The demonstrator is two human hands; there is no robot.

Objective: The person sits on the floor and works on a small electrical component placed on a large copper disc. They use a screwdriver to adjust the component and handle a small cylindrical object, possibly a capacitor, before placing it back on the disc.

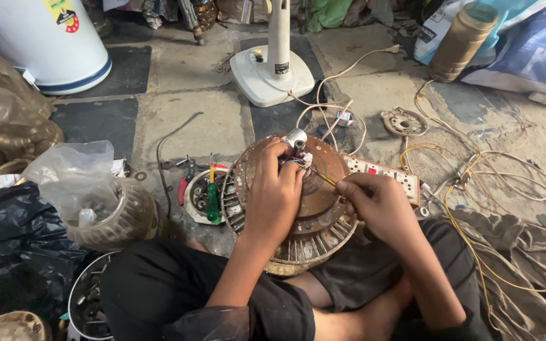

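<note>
A round rusty fan motor (323, 215) rests on my lap, its shaft end pointing away from me. My left hand (274, 196) lies over the top of the motor, fingers pinching the bundle of coloured wires (293, 161) beside the shiny shaft cap (296, 138). My right hand (374, 203) grips a thin yellow-handled screwdriver (325, 179), whose tip reaches the white wire connector (307, 160) near my left fingertips.
A bowl of tools with a green screwdriver (212, 201) and red pliers (184, 183) sits left of the motor. A white extension board (383, 173) lies to the right, among yellow cables (475, 164). A white fan base (272, 76), a winding core (121, 218) and plastic bags surround me.
</note>
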